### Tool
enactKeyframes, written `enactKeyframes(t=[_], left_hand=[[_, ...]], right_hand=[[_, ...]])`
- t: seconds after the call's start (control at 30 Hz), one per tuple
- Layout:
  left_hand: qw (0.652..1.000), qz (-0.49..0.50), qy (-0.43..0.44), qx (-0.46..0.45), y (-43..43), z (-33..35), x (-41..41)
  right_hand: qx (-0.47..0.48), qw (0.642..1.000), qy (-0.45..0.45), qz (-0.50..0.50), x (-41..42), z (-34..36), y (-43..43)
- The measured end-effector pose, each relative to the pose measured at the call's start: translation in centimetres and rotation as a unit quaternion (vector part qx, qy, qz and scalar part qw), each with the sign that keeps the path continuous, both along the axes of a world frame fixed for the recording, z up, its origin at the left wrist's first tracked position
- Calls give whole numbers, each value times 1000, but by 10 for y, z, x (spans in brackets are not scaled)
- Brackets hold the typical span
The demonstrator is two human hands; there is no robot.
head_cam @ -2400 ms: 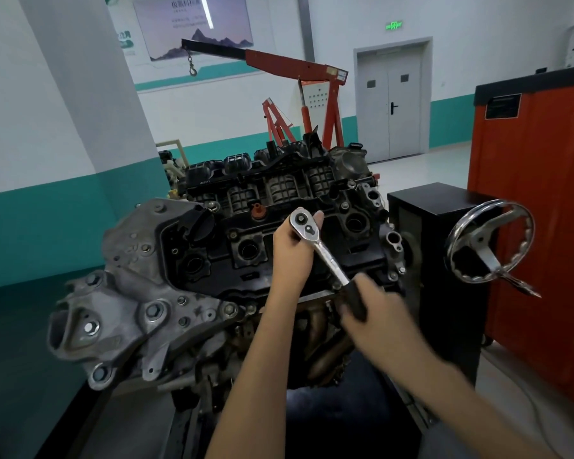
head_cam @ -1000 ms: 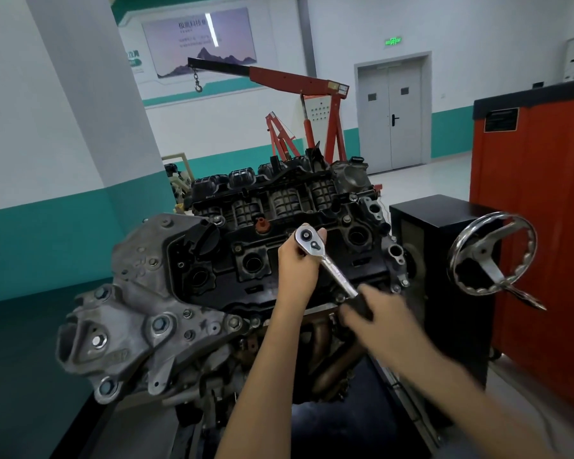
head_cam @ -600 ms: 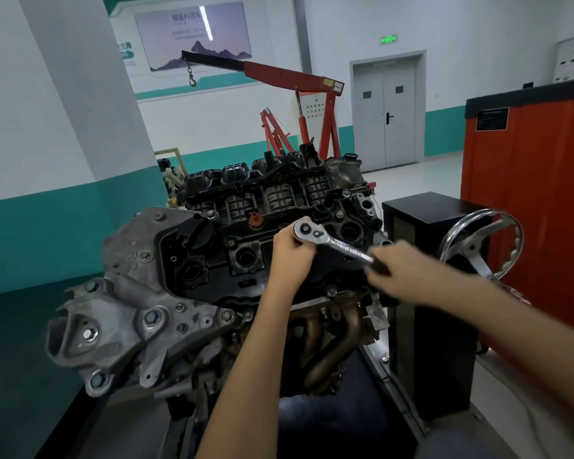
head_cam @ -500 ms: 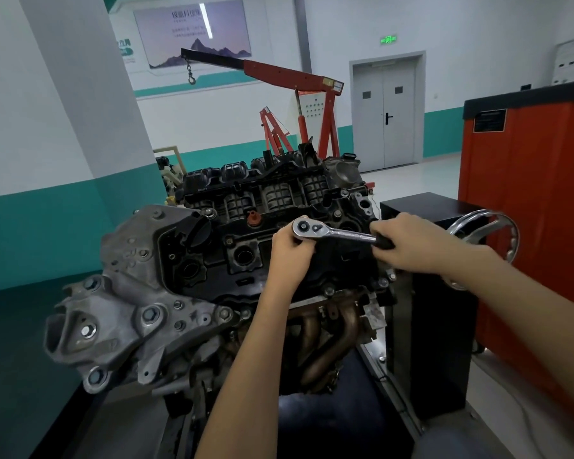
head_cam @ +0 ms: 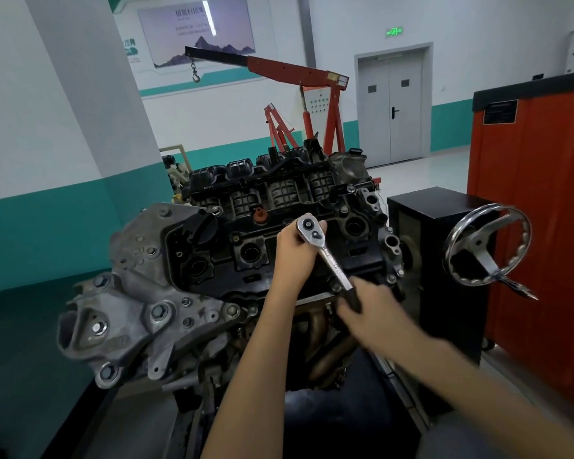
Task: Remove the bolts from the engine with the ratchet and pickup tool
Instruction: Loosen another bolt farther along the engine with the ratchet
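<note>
Centre frame, the ratchet is held at its head by the left hand, at its handle by the right hand; a tilted socket could be slipped off.

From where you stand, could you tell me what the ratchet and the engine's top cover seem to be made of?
The ratchet: polished steel, probably chromed, given its bright highlights; the dark grip in the right hand looks like rubber or plastic. The top cover: matte black, likely moulded plastic, being ribbed and dull.

Red engine hoist, orange cabinet
</note>
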State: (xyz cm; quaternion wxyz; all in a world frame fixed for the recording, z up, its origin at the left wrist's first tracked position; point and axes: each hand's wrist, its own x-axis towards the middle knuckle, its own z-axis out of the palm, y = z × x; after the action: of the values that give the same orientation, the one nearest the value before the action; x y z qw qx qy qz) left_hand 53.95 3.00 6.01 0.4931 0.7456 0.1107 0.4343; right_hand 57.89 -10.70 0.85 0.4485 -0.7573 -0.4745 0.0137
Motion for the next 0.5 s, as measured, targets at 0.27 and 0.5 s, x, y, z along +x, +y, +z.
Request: enactKeyframes(t=[0.27,0.5], left_hand=[[1000,13,-16,6,0,-3,-7],[999,29,-31,6,-6,-7,2]], right_hand=[[-215,889,-405,-13,82,105,-21],[29,999,28,-21,-14,-12,2]])
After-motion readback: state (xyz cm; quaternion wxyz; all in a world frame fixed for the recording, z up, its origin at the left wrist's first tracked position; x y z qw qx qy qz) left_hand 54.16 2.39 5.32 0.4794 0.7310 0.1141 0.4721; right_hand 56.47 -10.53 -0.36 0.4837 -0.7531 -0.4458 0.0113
